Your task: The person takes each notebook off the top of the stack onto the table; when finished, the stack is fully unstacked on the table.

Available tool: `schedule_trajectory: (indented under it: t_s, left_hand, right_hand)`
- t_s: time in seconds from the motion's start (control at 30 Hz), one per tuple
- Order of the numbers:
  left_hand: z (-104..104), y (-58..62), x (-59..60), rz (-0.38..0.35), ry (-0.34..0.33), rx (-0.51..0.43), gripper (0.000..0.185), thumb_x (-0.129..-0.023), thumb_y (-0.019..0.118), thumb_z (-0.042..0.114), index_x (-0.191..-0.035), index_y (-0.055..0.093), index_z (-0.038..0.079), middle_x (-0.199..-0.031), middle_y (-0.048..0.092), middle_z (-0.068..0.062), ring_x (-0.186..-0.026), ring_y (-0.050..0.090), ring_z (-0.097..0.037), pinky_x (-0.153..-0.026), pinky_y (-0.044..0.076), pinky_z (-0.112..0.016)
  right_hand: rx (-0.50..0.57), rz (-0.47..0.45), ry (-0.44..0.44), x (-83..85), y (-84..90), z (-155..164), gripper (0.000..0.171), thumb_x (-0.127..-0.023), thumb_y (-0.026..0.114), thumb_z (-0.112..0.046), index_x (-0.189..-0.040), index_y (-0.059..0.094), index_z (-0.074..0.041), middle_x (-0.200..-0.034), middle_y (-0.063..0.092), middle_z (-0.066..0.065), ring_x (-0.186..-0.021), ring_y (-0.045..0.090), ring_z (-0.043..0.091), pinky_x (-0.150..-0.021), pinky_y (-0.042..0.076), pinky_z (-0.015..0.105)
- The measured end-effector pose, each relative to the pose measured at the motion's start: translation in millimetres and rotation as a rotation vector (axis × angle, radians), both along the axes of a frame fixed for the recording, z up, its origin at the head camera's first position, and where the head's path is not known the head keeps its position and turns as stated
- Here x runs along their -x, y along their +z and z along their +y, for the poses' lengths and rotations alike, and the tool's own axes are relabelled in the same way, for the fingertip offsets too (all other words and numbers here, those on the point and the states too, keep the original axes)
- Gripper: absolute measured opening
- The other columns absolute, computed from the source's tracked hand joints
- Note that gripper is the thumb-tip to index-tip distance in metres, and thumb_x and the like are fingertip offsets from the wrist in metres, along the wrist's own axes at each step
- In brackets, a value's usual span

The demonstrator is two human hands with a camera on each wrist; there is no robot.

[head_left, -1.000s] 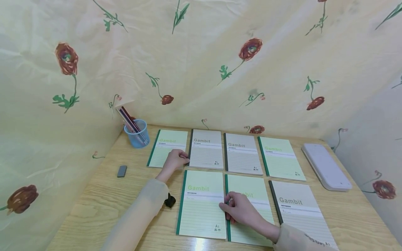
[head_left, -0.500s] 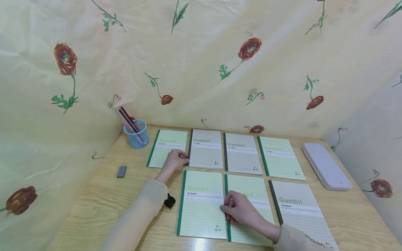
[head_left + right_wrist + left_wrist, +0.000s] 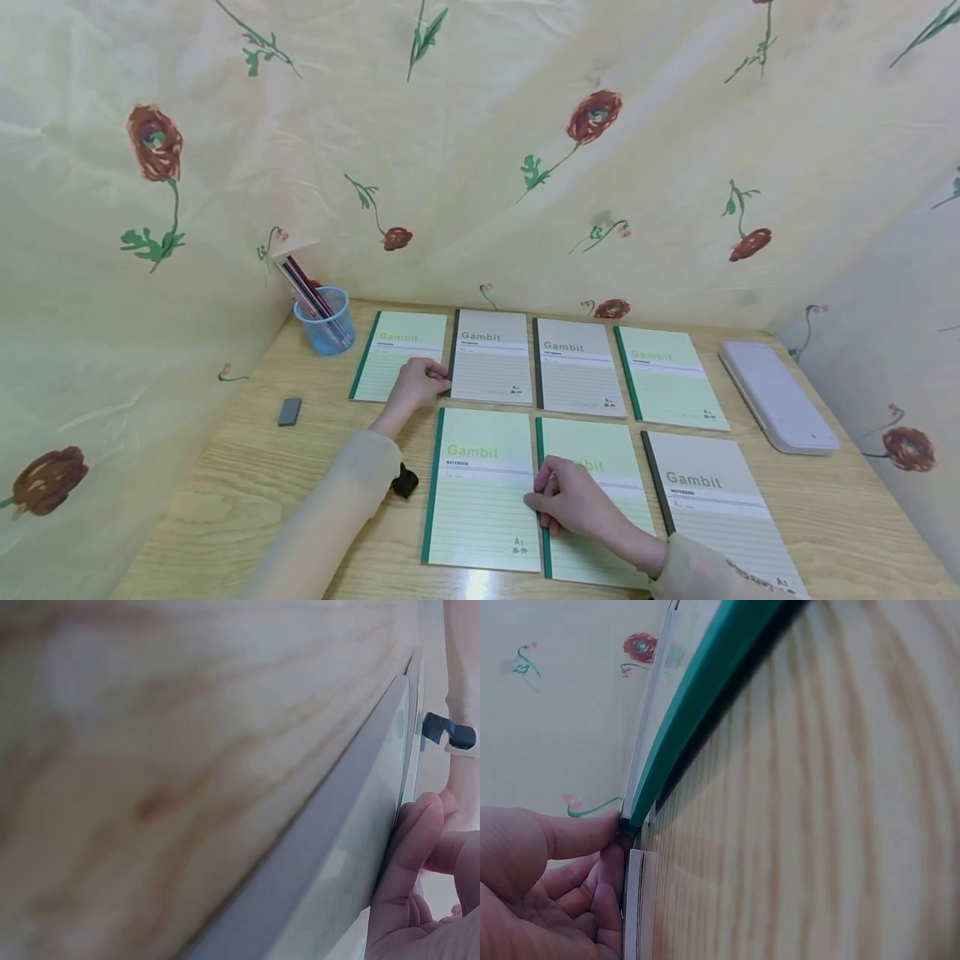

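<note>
Notebooks with "Gambit" covers lie flat on the wooden table in two rows. My left hand (image 3: 420,383) rests over the back-left green notebook (image 3: 381,373). Its fingertips touch the lower-left corner of the dark-spined grey notebook (image 3: 491,375); the left wrist view shows the thumb (image 3: 585,834) at a notebook corner and the other fingers bent below. My right hand (image 3: 577,500) lies over the front middle green notebook (image 3: 626,471), loosely bent fingers at its green spine. The thumb tip reaches the right edge of the front-left green notebook (image 3: 480,512).
Another grey notebook (image 3: 581,379) and a green notebook (image 3: 675,387) continue the back row; a grey notebook (image 3: 720,492) ends the front row. A blue pencil cup (image 3: 330,332) stands back left, a small grey block (image 3: 289,411) before it. A white box (image 3: 780,400) lies right.
Both hands and all the notebooks stay practically in place. Only a slight shift of the head view and tiny finger movement of the right hand show.
</note>
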State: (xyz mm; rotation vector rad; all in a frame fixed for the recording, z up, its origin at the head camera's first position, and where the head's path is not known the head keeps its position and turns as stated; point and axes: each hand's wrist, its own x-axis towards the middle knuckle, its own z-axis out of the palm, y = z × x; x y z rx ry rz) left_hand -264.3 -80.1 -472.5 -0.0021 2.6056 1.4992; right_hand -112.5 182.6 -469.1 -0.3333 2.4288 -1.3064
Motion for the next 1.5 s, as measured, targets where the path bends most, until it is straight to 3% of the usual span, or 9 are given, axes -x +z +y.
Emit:
schedule_trajectory:
  t_s: [0.5,0.93,1.17,1.5]
  left_hand:
    - [2,-0.3,0.4,-0.013,0.006,0.013,0.016,-0.091,0.072,0.006,-0.104,0.068,-0.002,-0.094,0.066,-0.010,-0.086,0.061,-0.023,-0.079,0.051,-0.036]
    - [8,17.1,-0.7,-0.012,-0.015,0.129,0.019,-0.091,0.071,0.006,-0.107,0.066,-0.003,-0.097,0.067,-0.012,-0.089,0.063,-0.025,-0.080,0.052,-0.038]
    - [6,23.7,4.9,-0.006,0.002,0.114,0.017,-0.091,0.072,0.008,-0.104,0.067,-0.002,-0.100,0.068,-0.014,-0.093,0.063,-0.028,-0.085,0.051,-0.041]
    - [13,21.4,15.5,-0.010,0.014,0.124,0.019,-0.093,0.071,0.014,-0.104,0.067,-0.001,-0.098,0.067,-0.013,-0.086,0.062,-0.025,-0.078,0.051,-0.038]
  right_hand:
    - [0.016,-0.030,-0.010,-0.6,0.5,1,0.018,-0.092,0.071,-0.010,-0.090,0.055,-0.003,-0.060,0.062,0.003,-0.046,0.058,0.014,-0.044,0.050,0.028]
    - [0.078,-0.060,-0.027,1.0,11.3,7,0.023,-0.093,0.072,-0.015,-0.091,0.053,-0.001,-0.061,0.064,0.005,-0.047,0.059,0.015,-0.044,0.050,0.027]
    - [0.014,0.004,-0.111,30.2,24.5,11,0.023,-0.096,0.068,-0.021,-0.094,0.057,-0.002,-0.064,0.064,0.006,-0.052,0.060,0.018,-0.049,0.050,0.030]
    - [-0.033,-0.039,-0.268,103.8,30.5,18,0.025,-0.097,0.066,-0.016,-0.111,0.065,0.005,-0.082,0.069,0.012,-0.070,0.066,0.019,-0.065,0.056,0.032]
